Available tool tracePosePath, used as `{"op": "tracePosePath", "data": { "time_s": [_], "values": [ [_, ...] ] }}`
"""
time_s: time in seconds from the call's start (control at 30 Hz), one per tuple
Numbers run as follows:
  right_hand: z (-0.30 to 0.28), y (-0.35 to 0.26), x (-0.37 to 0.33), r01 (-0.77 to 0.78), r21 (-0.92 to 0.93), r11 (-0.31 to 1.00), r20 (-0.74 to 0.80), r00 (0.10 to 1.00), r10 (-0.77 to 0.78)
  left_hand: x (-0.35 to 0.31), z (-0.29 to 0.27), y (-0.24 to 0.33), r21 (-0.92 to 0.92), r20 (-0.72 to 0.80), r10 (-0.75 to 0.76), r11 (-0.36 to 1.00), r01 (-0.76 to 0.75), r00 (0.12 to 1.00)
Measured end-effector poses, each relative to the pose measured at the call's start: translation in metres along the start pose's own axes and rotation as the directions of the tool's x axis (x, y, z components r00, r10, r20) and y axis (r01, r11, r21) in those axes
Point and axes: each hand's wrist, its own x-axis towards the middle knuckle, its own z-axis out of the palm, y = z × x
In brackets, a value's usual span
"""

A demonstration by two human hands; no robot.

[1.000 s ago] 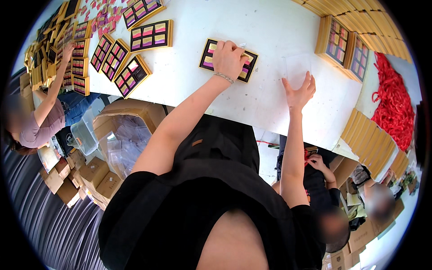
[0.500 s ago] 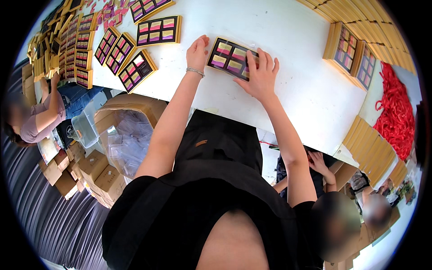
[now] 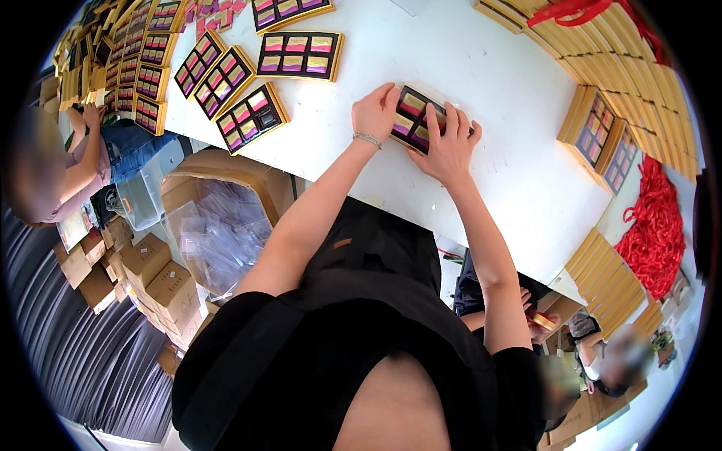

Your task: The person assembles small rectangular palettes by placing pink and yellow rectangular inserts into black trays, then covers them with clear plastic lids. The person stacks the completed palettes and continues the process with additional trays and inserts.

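Note:
A flat gold-edged box (image 3: 411,107) with a black compartment insert lies on the white table (image 3: 511,158) in front of me. Small wrapped pieces, pink or purple with pale gold, fill the compartments that show. My left hand (image 3: 374,114) is closed at the box's left edge, fingertips against its far left corner. Over the right part spreads my right hand (image 3: 450,146), its fingers gripping across the top and its thumb by the near edge. That hand hides the box's right end. A faint clear sheet seems to stick out past the far edge.
Similar filled boxes (image 3: 301,56) lie to the left; one box (image 3: 252,118) has an unfilled compartment. Gold boxes (image 3: 632,90) are stacked far right, beside red ribbon (image 3: 653,233). Below the table edge stands a carton (image 3: 218,169) of clear plastic covers (image 3: 226,225). Co-workers (image 3: 83,150) sit nearby.
My left hand has come in from beside the box to touch its left edge. The box has turned a little clockwise between my hands. The whole view has shifted.

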Motion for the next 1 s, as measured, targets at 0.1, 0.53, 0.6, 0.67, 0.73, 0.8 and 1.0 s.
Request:
{"op": "tracePosePath", "data": {
  "time_s": [0.1, 0.53, 0.6, 0.67, 0.73, 0.8, 1.0],
  "values": [
    [0.003, -0.001, 0.002, -0.004, -0.052, 0.999, -0.007, 1.000, 0.003, 0.007, 0.001, -0.001, 0.054, 0.027, 0.058, 0.997, -0.059, 0.998],
    [-0.002, 0.005, 0.016, -0.064, -0.089, 0.994, 0.258, 0.962, 0.085, 0.033, -0.004, 0.002, 0.035, 0.039, 0.106, 0.994, -0.108, 0.994],
    [-0.002, 0.013, 0.011, -0.132, -0.086, 0.988, 0.253, 0.956, 0.150, 0.069, -0.013, 0.018, -0.089, 0.139, -0.055, 0.994, 0.068, 0.989],
    [-0.006, 0.045, -0.003, -0.229, -0.153, 0.961, 0.224, 0.939, 0.259, 0.126, -0.021, 0.053, -0.382, 0.267, -0.402, 0.790, 0.479, 0.876],
    [-0.015, 0.084, -0.014, -0.231, -0.196, 0.953, 0.181, 0.947, 0.267, 0.169, -0.005, 0.071, -0.374, 0.095, -0.244, 0.890, 0.262, 0.965],
    [-0.028, 0.093, 0.000, -0.186, -0.265, 0.946, 0.231, 0.940, 0.250, 0.213, 0.004, 0.072, -0.280, 0.006, -0.268, 0.924, 0.259, 0.963],
    [-0.048, 0.003, 0.058, 0.146, -0.181, 0.973, -0.142, 0.975, -0.173, 0.089, -0.029, 0.071, -0.723, 0.482, -0.313, 0.387, 0.573, 0.819]
  ]
}}
